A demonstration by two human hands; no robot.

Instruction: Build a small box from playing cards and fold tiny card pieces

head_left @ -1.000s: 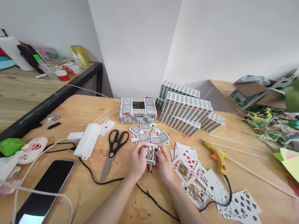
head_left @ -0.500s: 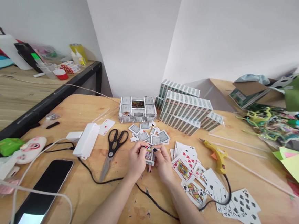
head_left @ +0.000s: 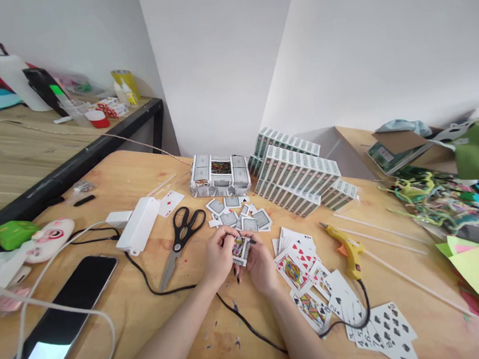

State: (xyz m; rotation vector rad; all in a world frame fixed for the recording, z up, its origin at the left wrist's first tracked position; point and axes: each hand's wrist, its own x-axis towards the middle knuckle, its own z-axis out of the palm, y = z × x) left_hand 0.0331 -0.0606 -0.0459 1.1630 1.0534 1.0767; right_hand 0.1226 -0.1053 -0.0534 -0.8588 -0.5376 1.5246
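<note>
A playing card with a face figure is held between my hands above the table. My left hand pinches its left side, and my right hand closes on its right side with fingers beneath. Patterned grey edges show around the card, perhaps folded. Just beyond my hands lie cut card pieces, mostly back up. Behind them stands a box-like structure made of playing cards. Black-handled scissors lie open to the left. Loose playing cards spread out to the right of my right hand.
A yellow glue gun lies at right, its black cord running under my arms. Stacked card boxes stand at the back. At left are a white power strip and a phone. Glue sticks and pipe cleaners lie right.
My right thumb and fingers have shifted on the card, so more of its face shows and it is slightly turned. The things on the table have not moved.
</note>
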